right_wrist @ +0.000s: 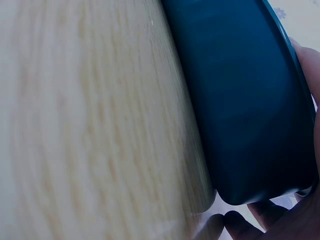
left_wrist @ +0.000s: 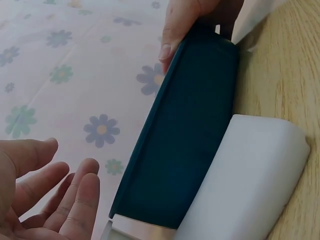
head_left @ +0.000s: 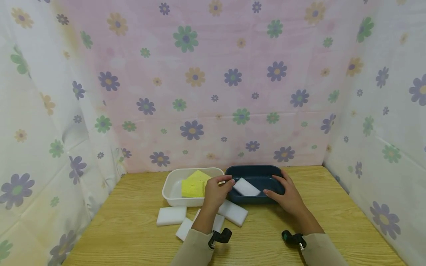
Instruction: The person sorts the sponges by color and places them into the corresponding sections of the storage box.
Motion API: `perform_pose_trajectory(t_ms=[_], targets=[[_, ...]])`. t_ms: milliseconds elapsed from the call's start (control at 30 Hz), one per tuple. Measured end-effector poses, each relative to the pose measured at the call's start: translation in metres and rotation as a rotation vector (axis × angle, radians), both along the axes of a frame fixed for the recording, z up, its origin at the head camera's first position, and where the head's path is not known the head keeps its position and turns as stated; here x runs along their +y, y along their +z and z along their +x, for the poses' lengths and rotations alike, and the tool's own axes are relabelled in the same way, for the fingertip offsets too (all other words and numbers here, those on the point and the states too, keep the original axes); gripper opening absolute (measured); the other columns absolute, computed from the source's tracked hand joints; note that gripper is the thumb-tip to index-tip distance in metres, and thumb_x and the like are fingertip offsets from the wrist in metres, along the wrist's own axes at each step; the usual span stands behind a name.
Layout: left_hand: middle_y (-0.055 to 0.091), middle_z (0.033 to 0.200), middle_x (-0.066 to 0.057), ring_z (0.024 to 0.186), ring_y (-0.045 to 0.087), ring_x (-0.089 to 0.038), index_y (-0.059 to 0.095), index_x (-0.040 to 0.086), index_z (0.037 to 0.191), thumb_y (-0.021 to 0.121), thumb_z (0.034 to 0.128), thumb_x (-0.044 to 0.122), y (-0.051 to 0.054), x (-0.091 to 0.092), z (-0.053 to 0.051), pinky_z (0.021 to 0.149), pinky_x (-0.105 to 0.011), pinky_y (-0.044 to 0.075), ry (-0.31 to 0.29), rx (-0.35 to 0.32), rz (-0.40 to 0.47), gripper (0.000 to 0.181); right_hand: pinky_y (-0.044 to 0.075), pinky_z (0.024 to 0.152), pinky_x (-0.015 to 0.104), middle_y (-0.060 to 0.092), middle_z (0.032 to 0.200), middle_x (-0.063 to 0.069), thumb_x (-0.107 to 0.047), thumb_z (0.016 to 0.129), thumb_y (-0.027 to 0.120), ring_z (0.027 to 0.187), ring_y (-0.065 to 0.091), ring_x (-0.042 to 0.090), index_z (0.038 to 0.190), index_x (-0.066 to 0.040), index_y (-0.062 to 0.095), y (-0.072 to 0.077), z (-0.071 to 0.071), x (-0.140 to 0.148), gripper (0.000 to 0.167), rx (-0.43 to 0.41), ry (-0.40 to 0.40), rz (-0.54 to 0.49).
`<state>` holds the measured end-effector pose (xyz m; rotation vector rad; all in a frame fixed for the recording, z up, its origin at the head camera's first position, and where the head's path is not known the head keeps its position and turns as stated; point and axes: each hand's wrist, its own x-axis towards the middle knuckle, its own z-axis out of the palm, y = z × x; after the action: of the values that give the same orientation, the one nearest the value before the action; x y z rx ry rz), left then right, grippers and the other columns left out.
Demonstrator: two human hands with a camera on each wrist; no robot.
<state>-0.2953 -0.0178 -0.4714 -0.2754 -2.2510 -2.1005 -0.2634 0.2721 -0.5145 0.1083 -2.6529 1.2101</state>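
A dark blue tub (head_left: 256, 200) stands on the table with one white sponge (head_left: 246, 187) lying in it. My right hand (head_left: 289, 194) grips the tub's right end, with the thumb over the rim and fingers at the outer end wall. My left hand (head_left: 217, 192) hovers by the tub's left end, in front of the white sponge. In the left wrist view, the left hand (left_wrist: 52, 200) holds nothing and its fingers are relaxed and spread. Another white sponge (left_wrist: 245, 175) lies against the tub's front wall.
A white tub (head_left: 171, 201) with yellow sponges (head_left: 194, 186) stands left of the blue one, partly behind my left hand. Several white sponges (head_left: 171, 215) lie on the wooden table (head_left: 133, 229) in front. A flowered curtain (head_left: 216, 92) surrounds the table's back and sides.
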Motion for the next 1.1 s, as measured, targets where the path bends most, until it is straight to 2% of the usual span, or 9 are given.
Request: perform_pose_trajectory(t_ms=[133, 367, 600, 800, 1000, 1100], targets=[[0.076, 0.112, -0.011, 0.091, 0.076, -0.021, 0.079, 0.007, 0.113, 0.079, 0.0932, 0.019, 0.004, -0.001, 0.002, 0.067, -0.023, 0.056, 0.005, -0.003, -0.009, 0.023, 0.022, 0.113, 0.080, 0.000, 0.175, 0.012, -0.059, 0.091, 0.074, 0.157, 0.009, 0.051, 0.159, -0.013, 0.041, 0.000, -0.001, 0.000, 0.088, 0.000, 0.000, -0.002], [0.073, 0.119, -0.012, 0.101, 0.075, -0.021, 0.079, 0.007, 0.113, 0.077, 0.0946, 0.020, 0.015, -0.004, 0.009, 0.084, -0.030, 0.062, -0.033, 0.041, -0.014, 0.022, 0.023, 0.112, 0.080, 0.001, 0.175, 0.013, -0.059, 0.090, 0.074, 0.157, 0.010, 0.052, 0.158, -0.013, 0.041, 0.000, -0.001, 0.001, 0.089, 0.005, -0.002, -0.002], [0.073, 0.121, -0.009, 0.110, 0.073, -0.021, 0.078, 0.013, 0.115, 0.079, 0.0941, 0.027, 0.025, -0.012, 0.021, 0.089, -0.031, 0.061, -0.080, 0.078, -0.104, 0.025, 0.023, 0.113, 0.079, 0.000, 0.175, 0.012, -0.061, 0.090, 0.073, 0.157, 0.009, 0.051, 0.159, -0.014, 0.041, 0.000, -0.001, 0.002, 0.089, 0.001, 0.001, -0.009], [0.074, 0.121, -0.002, 0.112, 0.073, -0.020, 0.077, 0.020, 0.120, 0.078, 0.0940, 0.036, 0.030, -0.030, 0.029, 0.087, -0.034, 0.062, -0.115, 0.126, -0.231, 0.031, 0.023, 0.112, 0.080, -0.001, 0.175, 0.010, -0.059, 0.091, 0.073, 0.157, 0.009, 0.051, 0.159, -0.015, 0.040, -0.002, -0.001, 0.003, 0.087, 0.001, 0.002, -0.010], [0.075, 0.122, -0.007, 0.110, 0.073, -0.021, 0.077, 0.019, 0.121, 0.077, 0.0941, 0.036, 0.033, -0.054, 0.034, 0.091, -0.039, 0.061, -0.109, 0.176, -0.289, 0.031, 0.024, 0.111, 0.080, -0.002, 0.175, 0.009, -0.059, 0.091, 0.072, 0.157, 0.009, 0.052, 0.159, -0.015, 0.040, -0.004, -0.002, 0.004, 0.087, -0.001, 0.009, -0.008], [0.075, 0.121, -0.009, 0.109, 0.074, -0.021, 0.077, 0.019, 0.120, 0.078, 0.0935, 0.034, 0.034, -0.066, 0.037, 0.091, -0.038, 0.061, -0.094, 0.182, -0.309, 0.030, 0.023, 0.111, 0.080, -0.002, 0.175, 0.009, -0.060, 0.091, 0.072, 0.157, 0.008, 0.051, 0.159, -0.016, 0.040, -0.005, -0.003, 0.004, 0.087, -0.003, 0.012, -0.009]])
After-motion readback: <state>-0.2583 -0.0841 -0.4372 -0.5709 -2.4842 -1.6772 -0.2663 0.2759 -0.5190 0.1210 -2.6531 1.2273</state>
